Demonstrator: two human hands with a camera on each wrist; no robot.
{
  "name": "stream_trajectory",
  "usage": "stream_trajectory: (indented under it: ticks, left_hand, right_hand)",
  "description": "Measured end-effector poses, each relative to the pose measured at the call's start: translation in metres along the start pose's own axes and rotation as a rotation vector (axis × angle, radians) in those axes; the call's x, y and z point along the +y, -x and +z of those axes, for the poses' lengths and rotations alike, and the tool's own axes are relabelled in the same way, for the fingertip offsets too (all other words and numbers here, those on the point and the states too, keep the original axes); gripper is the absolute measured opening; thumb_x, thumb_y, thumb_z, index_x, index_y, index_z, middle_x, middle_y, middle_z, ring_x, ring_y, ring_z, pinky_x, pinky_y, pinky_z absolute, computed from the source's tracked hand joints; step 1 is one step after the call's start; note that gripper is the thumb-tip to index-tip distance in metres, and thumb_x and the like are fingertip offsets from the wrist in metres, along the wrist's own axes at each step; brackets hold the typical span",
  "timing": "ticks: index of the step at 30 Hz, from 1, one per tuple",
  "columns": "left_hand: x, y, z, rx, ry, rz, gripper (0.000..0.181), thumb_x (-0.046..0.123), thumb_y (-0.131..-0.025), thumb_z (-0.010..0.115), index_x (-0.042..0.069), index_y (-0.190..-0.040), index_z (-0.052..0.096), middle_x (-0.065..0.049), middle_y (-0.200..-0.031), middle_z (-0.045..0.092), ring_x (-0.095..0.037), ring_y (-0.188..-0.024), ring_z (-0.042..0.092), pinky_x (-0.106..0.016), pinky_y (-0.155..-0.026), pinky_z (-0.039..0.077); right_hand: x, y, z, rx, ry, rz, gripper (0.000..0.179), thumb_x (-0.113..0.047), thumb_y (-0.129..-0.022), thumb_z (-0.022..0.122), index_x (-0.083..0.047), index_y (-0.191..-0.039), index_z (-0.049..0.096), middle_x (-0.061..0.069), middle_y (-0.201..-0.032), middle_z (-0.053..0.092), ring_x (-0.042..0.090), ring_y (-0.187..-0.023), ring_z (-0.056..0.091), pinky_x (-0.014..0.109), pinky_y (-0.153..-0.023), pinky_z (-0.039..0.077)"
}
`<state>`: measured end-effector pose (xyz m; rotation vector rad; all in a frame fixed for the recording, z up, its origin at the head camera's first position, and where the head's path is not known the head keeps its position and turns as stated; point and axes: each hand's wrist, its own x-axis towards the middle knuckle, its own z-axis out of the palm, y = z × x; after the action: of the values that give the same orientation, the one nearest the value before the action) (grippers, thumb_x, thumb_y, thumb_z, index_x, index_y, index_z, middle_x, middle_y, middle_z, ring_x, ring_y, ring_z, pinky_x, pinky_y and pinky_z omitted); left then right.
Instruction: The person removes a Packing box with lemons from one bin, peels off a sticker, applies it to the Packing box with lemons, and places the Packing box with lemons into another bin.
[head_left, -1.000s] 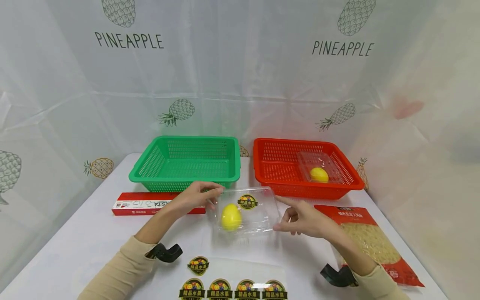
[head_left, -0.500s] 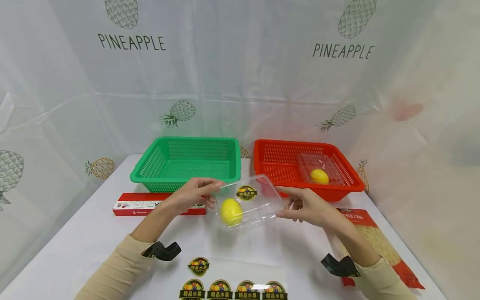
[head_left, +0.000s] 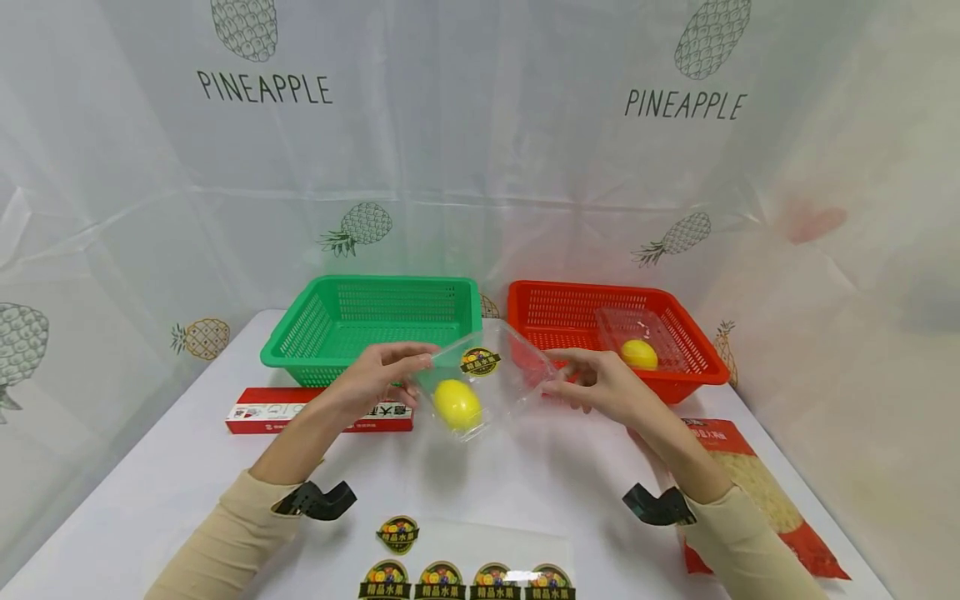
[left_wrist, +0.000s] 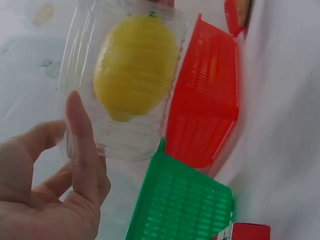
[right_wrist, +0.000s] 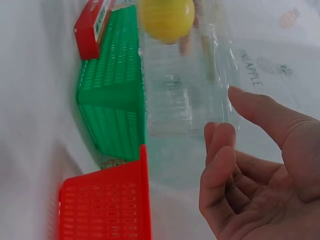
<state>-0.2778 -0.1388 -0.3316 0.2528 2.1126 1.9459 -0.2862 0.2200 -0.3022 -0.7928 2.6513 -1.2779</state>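
Note:
A clear plastic fruit box hangs tilted above the table between my two hands. Inside it lies a yellow lemon, over toward the left end, also plain through the wall in the left wrist view as a lemon. On the lid sits a dark fruit-label sticker. My left hand pinches the box's left end between thumb and fingers. At the opposite end my right hand grips the edge; the right wrist view has its thumb and fingertips right at the box's corner.
Behind the box stand a green basket and a red basket, the red one holding another clear box with a lemon. A red pasta carton lies left, a red pasta bag right. A sticker sheet lies in front.
Both hands have raised the box and tipped it further, moving it slightly away from me. The lemon inside now lies more slanted. Baskets, carton and sticker sheet have stayed put.

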Motion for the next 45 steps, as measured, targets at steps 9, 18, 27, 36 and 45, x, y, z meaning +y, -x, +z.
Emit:
stream_trajectory:
  ticks: [9,18,27,36,45]
  left_hand:
    - [0.005,0.001,-0.001,0.097,0.053,0.041,0.050,0.035,-0.093,0.067,0.013,-0.137,0.056,-0.011,-0.124,0.055,-0.013,-0.060,0.061,-0.031,-0.066,0.061]
    - [0.009,0.001,-0.004,0.184,0.100,0.096,0.054,0.037,-0.094,0.065,0.016,-0.142,0.051,-0.009,-0.139,0.046,-0.012,-0.065,0.065,-0.029,-0.073,0.060]
    - [0.010,0.002,-0.005,0.264,0.217,0.139,0.057,0.035,-0.095,0.063,0.019,-0.147,0.045,-0.005,-0.132,0.046,-0.012,-0.070,0.066,-0.029,-0.076,0.060]
    - [0.009,0.002,-0.003,0.343,0.290,0.148,0.056,0.033,-0.095,0.064,0.021,-0.147,0.046,-0.004,-0.123,0.052,-0.011,-0.069,0.066,-0.028,-0.076,0.060]
    - [0.010,0.003,-0.002,0.383,0.271,0.142,0.062,0.036,-0.095,0.063,0.016,-0.150,0.041,-0.003,-0.123,0.048,-0.009,-0.070,0.067,-0.028,-0.079,0.059]
  right_hand:
    - [-0.004,-0.015,0.005,0.082,-0.012,0.001,0.062,-0.036,-0.088,0.073,-0.013,-0.142,0.051,0.008,-0.092,0.069,0.020,-0.069,0.062,0.025,-0.061,0.053]
    - [-0.013,-0.022,0.017,0.097,-0.038,-0.011,0.069,-0.036,-0.090,0.071,-0.016,-0.149,0.042,0.007,-0.099,0.068,0.022,-0.071,0.066,0.028,-0.067,0.056]
    - [-0.027,-0.032,0.036,0.031,-0.051,-0.074,0.062,-0.030,-0.089,0.073,-0.015,-0.144,0.050,0.005,-0.097,0.068,0.018,-0.065,0.063,0.028,-0.060,0.054]
    - [-0.036,-0.039,0.053,0.018,-0.058,-0.090,0.066,-0.032,-0.088,0.074,-0.012,-0.145,0.048,0.003,-0.096,0.067,0.022,-0.071,0.063,0.026,-0.058,0.053]
    - [-0.039,-0.050,0.064,0.054,-0.038,-0.107,0.067,-0.030,-0.087,0.075,-0.010,-0.145,0.047,0.005,-0.097,0.068,0.021,-0.070,0.065,0.028,-0.062,0.057]
